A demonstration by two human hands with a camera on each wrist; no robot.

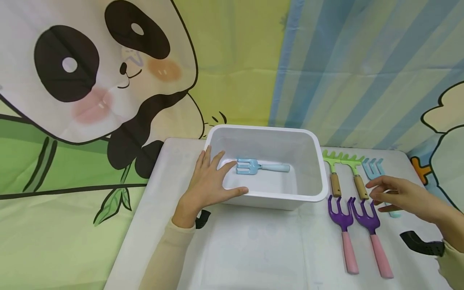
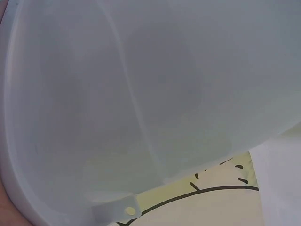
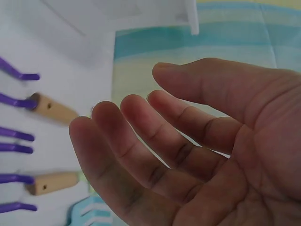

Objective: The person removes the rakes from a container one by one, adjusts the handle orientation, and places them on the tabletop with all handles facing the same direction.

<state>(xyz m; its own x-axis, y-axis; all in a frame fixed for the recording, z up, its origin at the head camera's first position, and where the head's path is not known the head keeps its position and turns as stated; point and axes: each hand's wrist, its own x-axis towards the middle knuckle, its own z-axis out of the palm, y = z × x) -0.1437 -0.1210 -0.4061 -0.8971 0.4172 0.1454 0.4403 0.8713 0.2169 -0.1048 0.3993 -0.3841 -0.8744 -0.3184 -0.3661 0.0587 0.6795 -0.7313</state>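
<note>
Nearest the person, toward the right edge of the white table [image 1: 253, 249], two purple forks with pink handles [image 1: 348, 229] lie side by side, and just beyond them the right hand [image 1: 402, 197] hovers with fingers [image 3: 141, 141] loosely spread and holding nothing, over a light blue fork [image 1: 374, 167] lying beside two green rakes with wooden handles [image 1: 344, 173]. Further left, the left hand [image 1: 208, 183] rests flat and open against the near left corner of a white tub [image 1: 268, 197], seemingly to steady it. Inside the tub, toward the table's far edge, lies another light blue fork [image 1: 259, 166], like tools being laid out in pairs.
</note>
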